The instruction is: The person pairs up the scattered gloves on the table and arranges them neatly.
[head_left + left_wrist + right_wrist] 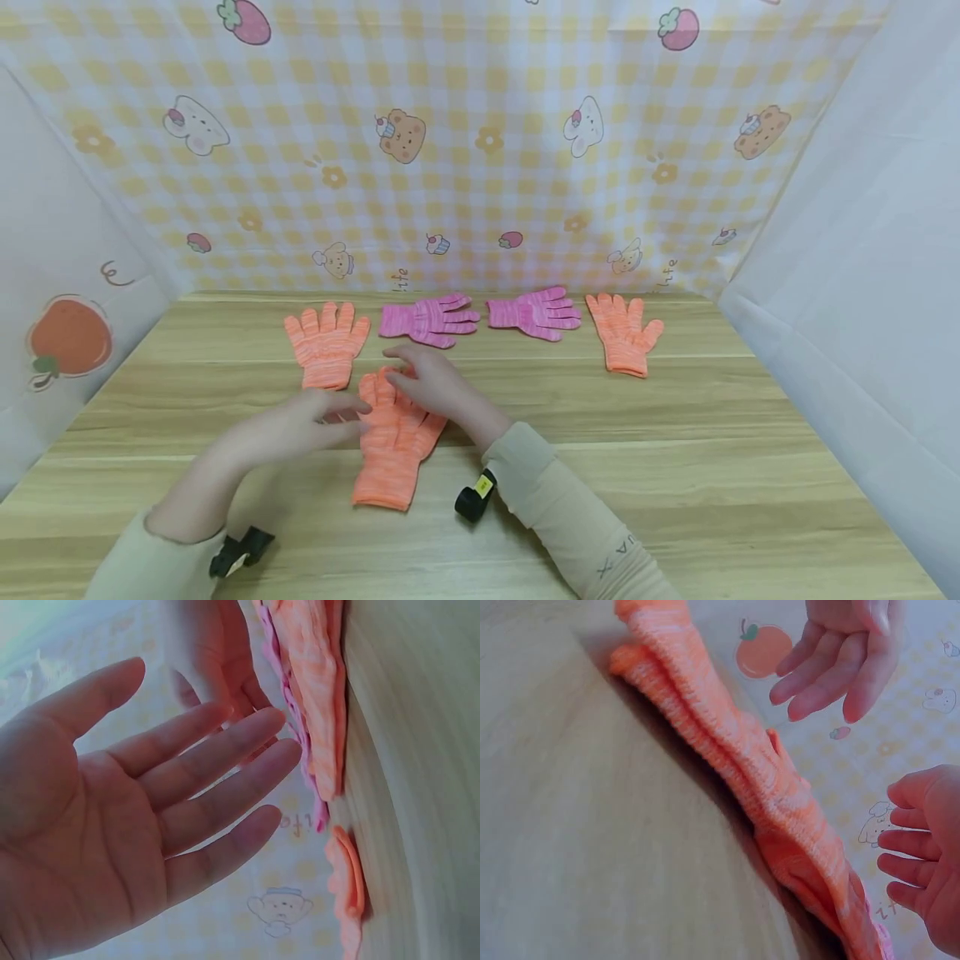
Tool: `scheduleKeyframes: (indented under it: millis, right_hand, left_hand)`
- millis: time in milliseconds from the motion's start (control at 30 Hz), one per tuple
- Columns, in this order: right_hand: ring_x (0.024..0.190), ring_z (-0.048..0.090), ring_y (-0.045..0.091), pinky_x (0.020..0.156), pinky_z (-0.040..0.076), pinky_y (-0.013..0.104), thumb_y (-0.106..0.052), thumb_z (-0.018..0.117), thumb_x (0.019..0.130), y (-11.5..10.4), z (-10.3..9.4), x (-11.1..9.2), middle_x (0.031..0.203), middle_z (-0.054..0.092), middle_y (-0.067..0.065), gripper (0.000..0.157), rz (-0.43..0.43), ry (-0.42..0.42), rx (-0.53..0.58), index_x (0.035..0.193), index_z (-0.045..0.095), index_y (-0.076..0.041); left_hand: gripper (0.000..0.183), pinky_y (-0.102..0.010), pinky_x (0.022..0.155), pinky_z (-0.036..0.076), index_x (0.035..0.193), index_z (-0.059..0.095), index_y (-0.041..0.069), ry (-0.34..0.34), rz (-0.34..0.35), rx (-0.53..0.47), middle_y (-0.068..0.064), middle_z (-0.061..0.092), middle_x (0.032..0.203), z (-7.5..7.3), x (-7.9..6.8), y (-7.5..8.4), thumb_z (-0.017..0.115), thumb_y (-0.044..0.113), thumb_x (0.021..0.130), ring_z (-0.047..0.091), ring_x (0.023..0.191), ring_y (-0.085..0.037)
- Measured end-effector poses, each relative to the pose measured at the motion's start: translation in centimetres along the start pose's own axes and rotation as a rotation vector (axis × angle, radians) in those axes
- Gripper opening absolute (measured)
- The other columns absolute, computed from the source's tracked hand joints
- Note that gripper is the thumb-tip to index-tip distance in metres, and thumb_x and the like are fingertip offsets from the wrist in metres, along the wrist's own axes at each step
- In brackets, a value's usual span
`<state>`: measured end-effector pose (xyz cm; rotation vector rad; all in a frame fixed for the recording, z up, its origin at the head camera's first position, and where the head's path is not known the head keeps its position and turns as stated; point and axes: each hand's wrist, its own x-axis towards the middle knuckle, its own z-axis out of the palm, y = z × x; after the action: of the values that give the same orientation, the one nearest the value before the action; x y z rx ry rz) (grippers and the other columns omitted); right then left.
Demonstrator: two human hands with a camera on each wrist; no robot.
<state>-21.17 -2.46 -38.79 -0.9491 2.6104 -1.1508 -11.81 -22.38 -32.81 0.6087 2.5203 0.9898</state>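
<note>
An orange knit glove [388, 450] lies on the table between my hands, fingers pointing away and cuff toward me. The right wrist view shows it side-on as two thick orange layers [727, 742]; whether these are two stacked gloves, I cannot tell. My left hand [288, 427] hovers at its left edge, and in the left wrist view its fingers [217, 776] are loosely extended with nothing in the palm. Over the glove's fingertips reaches my right hand [435, 385], its fingers [911, 844] relaxed and holding nothing.
Another orange glove [327, 346] lies behind on the left. Two pink gloves [429, 320], [534, 314] lie sideways along the back edge, with an orange glove [622, 333] to their right. A checked cloth [480, 200] hangs behind the wooden table [675, 483].
</note>
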Motion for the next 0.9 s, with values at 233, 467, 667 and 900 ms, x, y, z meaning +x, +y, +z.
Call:
scheduleKeyframes:
  millis: [233, 467, 667, 900]
  right_hand:
    - [0.114, 0.054, 0.016, 0.093, 0.045, 0.03, -0.02, 0.052, 0.1, -0.1, -0.2, 0.7, 0.125, 0.06, 0.002, 0.035, 0.092, 0.087, 0.193, 0.132, 0.057, -0.008]
    - [0.108, 0.056, 0.013, 0.086, 0.048, 0.027, -0.022, 0.052, 0.1, -0.7, -0.6, 1.2, 0.119, 0.063, 0.001, 0.033, 0.138, 0.105, 0.258, 0.13, 0.06, -0.009]
    - [0.104, 0.061, 0.013, 0.087, 0.049, 0.025, -0.02, 0.052, 0.101, -1.3, -0.4, 1.6, 0.12, 0.063, 0.005, 0.035, 0.171, 0.094, 0.41, 0.132, 0.057, -0.006]
    - [0.101, 0.064, 0.018, 0.089, 0.049, 0.033, -0.02, 0.05, 0.101, -1.9, 0.2, 2.4, 0.12, 0.063, 0.012, 0.037, 0.224, 0.075, 0.578, 0.133, 0.055, -0.002]
  left_hand:
    - [0.038, -0.039, 0.077, 0.052, 0.121, 0.058, -0.008, 0.108, -0.007, -0.069, -0.015, 0.064, 0.107, -1.3, 0.1, -2.0, 0.055, 0.022, 0.098, 0.061, 0.095, -0.026]
    - [0.042, -0.04, 0.071, 0.052, 0.122, 0.054, -0.011, 0.198, -0.114, -0.119, -0.01, 0.066, 0.09, -2.4, 0.3, -3.5, 0.05, 0.025, 0.101, 0.062, 0.085, -0.025]
    - [0.049, -0.038, 0.071, 0.053, 0.127, 0.049, -0.013, 0.307, -0.21, -0.167, -0.015, 0.066, 0.095, -3.3, 0.0, -4.3, 0.045, 0.029, 0.103, 0.063, 0.086, -0.027]
    - [0.056, -0.034, 0.072, 0.054, 0.133, 0.041, -0.015, 0.419, -0.273, -0.244, -0.025, 0.061, 0.106, -4.1, -0.3, -5.9, 0.041, 0.032, 0.103, 0.061, 0.089, -0.025]
